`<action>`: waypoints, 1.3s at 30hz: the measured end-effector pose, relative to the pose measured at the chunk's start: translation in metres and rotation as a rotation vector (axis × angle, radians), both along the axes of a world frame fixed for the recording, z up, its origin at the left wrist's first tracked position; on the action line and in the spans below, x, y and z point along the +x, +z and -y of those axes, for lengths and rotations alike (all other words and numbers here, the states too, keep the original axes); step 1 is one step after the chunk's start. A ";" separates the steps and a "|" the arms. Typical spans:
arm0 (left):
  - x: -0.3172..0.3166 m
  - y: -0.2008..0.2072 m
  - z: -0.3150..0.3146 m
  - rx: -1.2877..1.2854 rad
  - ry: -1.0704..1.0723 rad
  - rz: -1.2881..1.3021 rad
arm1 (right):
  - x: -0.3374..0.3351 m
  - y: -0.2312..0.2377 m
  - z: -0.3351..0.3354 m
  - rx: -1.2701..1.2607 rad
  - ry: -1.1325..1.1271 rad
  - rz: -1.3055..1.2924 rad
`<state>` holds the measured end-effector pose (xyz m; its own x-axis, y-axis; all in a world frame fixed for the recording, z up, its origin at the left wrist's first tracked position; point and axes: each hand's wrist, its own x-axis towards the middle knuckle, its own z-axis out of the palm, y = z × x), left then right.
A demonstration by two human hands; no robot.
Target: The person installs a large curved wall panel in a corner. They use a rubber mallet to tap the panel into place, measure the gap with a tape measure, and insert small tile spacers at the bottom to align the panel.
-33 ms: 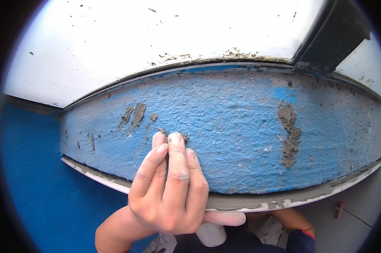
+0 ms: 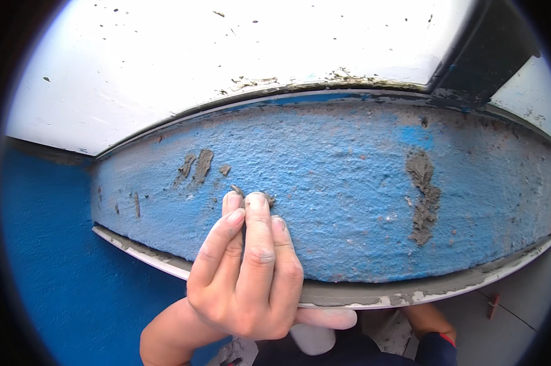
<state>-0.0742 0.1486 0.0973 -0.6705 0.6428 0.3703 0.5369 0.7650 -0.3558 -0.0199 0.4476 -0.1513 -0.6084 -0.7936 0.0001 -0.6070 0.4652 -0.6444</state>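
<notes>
My left hand (image 2: 248, 268) reaches over the front of a rough blue ledge (image 2: 330, 201), back of the hand up. Its fingers lie close together, with their tips pressed on the ledge beside small bits of grey mortar (image 2: 270, 200). The thumb lies along the outer side of a white edge strip (image 2: 410, 299), so the hand clasps the strip and ledge edge. Grey mortar fills the line between strip and ledge. My right forearm (image 2: 429, 318) shows at the lower right, under the strip; the right hand itself is hidden.
Mortar smears (image 2: 203, 165) mark the ledge's left part, and a longer patch (image 2: 425, 198) its right. Behind stands a white speckled panel (image 2: 226, 49) with a dark frame post (image 2: 486, 55). A blue wall (image 2: 50, 226) lies left; a small reddish object (image 2: 493, 306) rests on grey tiles.
</notes>
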 end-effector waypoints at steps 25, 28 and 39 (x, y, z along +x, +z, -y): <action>0.010 -0.009 0.006 0.020 -0.028 -0.090 | 0.053 -0.030 0.055 -2.065 -0.769 0.557; 0.013 -0.011 0.026 -0.017 -0.010 -0.164 | 0.082 0.003 0.035 -2.235 -0.897 0.506; 0.014 -0.009 0.041 -0.060 0.076 -0.114 | 0.069 -0.078 0.036 -2.752 -1.507 0.517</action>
<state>-0.0603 0.1073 0.0878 -0.6739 0.6153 0.4090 0.4317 0.7771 -0.4579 0.0494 0.4119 -0.2292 -0.5118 0.5687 -0.6439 -0.7121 -0.7001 -0.0523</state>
